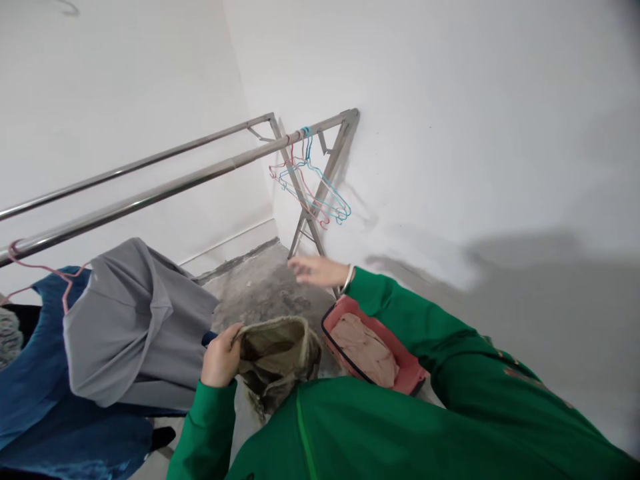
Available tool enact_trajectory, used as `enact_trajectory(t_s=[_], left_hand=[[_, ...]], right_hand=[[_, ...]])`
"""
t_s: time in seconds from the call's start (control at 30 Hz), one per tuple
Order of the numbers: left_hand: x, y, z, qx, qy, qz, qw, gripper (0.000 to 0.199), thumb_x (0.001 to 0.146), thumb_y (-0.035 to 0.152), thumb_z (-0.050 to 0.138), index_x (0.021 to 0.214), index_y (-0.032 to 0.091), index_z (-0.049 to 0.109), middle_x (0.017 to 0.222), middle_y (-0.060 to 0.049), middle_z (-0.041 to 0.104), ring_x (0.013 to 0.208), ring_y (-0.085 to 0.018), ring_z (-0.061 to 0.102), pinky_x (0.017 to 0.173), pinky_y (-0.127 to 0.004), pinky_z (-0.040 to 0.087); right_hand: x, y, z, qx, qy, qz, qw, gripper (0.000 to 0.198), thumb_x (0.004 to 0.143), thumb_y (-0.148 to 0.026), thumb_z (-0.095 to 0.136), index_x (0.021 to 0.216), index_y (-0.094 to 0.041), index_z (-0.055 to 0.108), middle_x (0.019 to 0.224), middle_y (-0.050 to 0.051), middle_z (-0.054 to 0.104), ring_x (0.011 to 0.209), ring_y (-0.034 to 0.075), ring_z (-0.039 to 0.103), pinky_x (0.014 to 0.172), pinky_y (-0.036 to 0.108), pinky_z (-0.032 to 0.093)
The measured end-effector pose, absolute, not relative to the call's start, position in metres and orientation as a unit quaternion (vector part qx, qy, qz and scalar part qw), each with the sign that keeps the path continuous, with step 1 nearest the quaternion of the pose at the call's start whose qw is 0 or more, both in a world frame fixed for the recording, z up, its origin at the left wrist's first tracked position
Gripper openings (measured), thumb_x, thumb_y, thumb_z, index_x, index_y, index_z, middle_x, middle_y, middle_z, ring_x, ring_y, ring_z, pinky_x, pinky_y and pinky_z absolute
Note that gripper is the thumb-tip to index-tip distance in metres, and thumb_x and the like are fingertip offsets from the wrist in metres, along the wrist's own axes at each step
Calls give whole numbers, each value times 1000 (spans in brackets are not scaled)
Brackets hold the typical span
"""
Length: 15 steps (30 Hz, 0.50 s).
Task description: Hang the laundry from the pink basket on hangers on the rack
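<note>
My left hand point(221, 357) is closed on the waistband edge of camouflage trousers point(277, 353), which hang low in front of me with the waist opening facing up. Their lower part is hidden behind my green jacket. My right hand point(319, 272), a little blurred, reaches forward with its fingers stretched out and nothing in them. It is apart from the trousers, below several pink and blue hangers point(320, 190) hooked on the rail. A pale pink cloth point(364, 347) lies in a red basket point(411, 371) under my right forearm.
A metal drying rack point(175, 190) with two rails runs from the left to the white wall. At left, a grey garment point(130, 327) and a blue garment point(30, 407) hang from it near a pink hanger point(65, 280). Concrete floor point(255, 280) shows beneath.
</note>
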State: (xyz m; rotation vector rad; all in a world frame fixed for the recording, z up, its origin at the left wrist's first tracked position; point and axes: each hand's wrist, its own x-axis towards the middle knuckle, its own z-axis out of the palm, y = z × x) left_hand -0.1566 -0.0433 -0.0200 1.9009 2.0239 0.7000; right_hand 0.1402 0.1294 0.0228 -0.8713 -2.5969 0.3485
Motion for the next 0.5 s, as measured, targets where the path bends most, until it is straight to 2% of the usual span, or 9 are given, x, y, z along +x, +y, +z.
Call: enact_trajectory(t_s=[0.07,0.1,0.17,0.27,0.37,0.5], left_hand=[[-151,-43,-19,653,716,207,134,34,84,30,42,102,22,70,102,-10,76,97,-28,71,82,-36,54],[-148,-43,-18,649,726,187,130,33,86,28,42,102,21,69,99,-10,76,94,-27,71,80,-34,52],[-140,-43,-14,632,752,146,113,29,90,25,42,100,20,69,93,-10,76,90,-25,71,75,-31,49],[-129,-43,-7,605,786,93,92,25,95,23,43,96,19,68,91,-10,75,88,-23,70,69,-27,44],[-127,-45,-3,592,798,68,92,24,97,23,43,95,18,66,92,-10,74,89,-22,70,68,-25,41],[-132,-47,-6,578,808,69,93,22,96,22,44,89,21,66,87,-8,74,86,-21,69,65,-23,40]], right_hand=[[147,160,56,-381,-880,89,269,42,95,-26,42,133,-10,44,130,20,56,118,26,55,101,44,46],[149,176,71,-423,-850,63,306,45,94,-27,43,135,-6,41,133,25,52,124,30,50,105,51,40],[148,208,90,-514,-789,10,336,54,89,-31,56,131,0,42,130,29,52,126,37,47,107,54,36],[140,246,95,-603,-740,19,296,56,82,-23,64,129,-1,45,122,28,59,119,38,53,100,51,42],[133,270,88,-627,-724,74,278,37,86,-11,50,122,-6,53,113,24,65,107,33,61,91,43,47],[136,280,86,-587,-724,72,354,29,91,-12,36,108,-10,60,105,19,68,100,27,62,89,38,46]])
